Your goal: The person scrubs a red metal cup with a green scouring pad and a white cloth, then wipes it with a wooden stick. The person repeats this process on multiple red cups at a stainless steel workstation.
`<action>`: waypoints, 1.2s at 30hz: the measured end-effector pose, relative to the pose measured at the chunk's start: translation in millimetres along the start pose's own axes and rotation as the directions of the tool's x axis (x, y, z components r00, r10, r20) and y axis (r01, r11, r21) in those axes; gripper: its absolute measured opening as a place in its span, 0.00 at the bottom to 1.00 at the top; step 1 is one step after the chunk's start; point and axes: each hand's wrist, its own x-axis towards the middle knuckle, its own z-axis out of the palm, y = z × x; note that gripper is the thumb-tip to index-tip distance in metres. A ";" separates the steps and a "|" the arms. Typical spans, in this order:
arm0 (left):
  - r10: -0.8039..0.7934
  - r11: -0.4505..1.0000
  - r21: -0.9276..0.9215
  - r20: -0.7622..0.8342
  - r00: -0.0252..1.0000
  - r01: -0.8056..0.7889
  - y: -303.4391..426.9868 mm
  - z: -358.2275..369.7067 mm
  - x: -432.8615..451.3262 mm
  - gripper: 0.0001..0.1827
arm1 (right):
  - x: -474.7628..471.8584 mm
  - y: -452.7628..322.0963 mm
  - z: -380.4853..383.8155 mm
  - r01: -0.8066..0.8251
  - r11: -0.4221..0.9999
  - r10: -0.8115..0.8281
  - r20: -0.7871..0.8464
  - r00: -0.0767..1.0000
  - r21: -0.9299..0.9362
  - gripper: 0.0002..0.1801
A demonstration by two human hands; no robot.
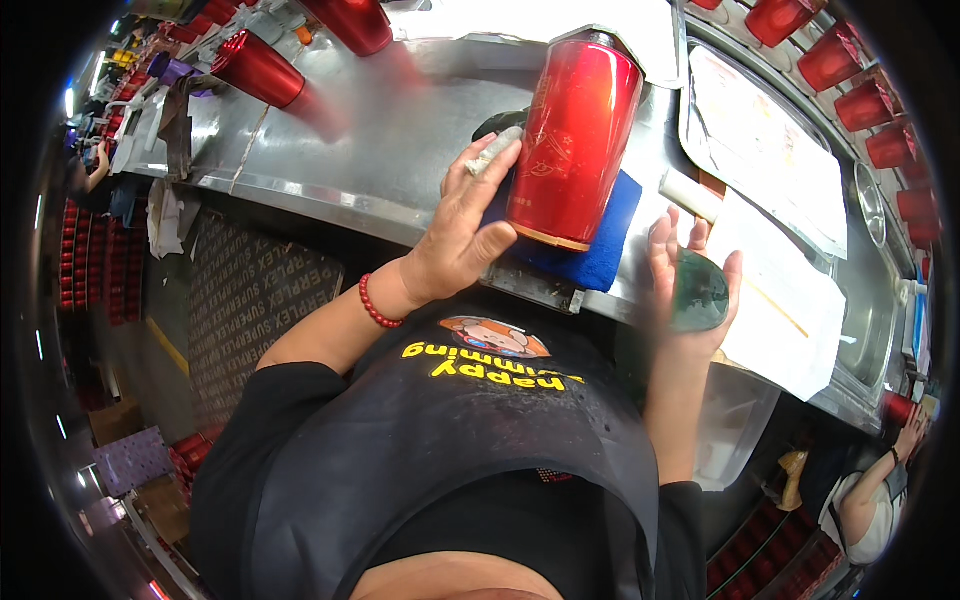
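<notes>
A glossy red cylindrical vessel (577, 142) with gold line drawings leans over the edge of the steel worktable. Below it is a folded blue cloth (622, 225). My left hand (469, 217) lies against the vessel's left side, fingers spread, with a whitish wrap on one finger. To the right of the vessel, my right hand (709, 341) grips a green translucent scraper-like pad (701, 292) with a rounded edge, its palm turned up. Behind my left hand, a dark rounded object (499, 124) is partly hidden.
On the steel worktable (360, 172), more red cups (259, 67) stand at the left. A white roll (690, 193), white sheets (780, 292) and a paper-lined tray (757, 127) lie to the right. Red cups (829, 56) line a rack beyond. A co-worker's arm (870, 487) shows at far right.
</notes>
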 end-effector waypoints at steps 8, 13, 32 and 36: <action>-0.104 0.993 -0.055 -0.039 0.994 0.102 9.3 8.0 10.5 0.48 | -4.1 1.3 0.4 -0.020 0.999 0.026 0.152 0.988 -0.042 0.33; -0.096 0.995 -0.022 -0.044 0.994 0.095 13.4 7.1 11.4 0.48 | 0.6 -0.4 1.6 -0.048 0.999 0.047 0.134 0.990 0.005 0.34; -0.109 0.993 -0.049 -0.062 0.992 0.106 18.6 8.6 15.6 0.49 | 1.3 0.9 18.3 -0.139 0.986 0.147 0.104 0.984 -0.088 0.36; -0.135 0.982 -0.147 -0.103 0.986 0.119 16.0 8.1 11.3 0.43 | -5.0 8.8 22.3 -0.118 0.991 0.120 0.021 0.993 -0.059 0.37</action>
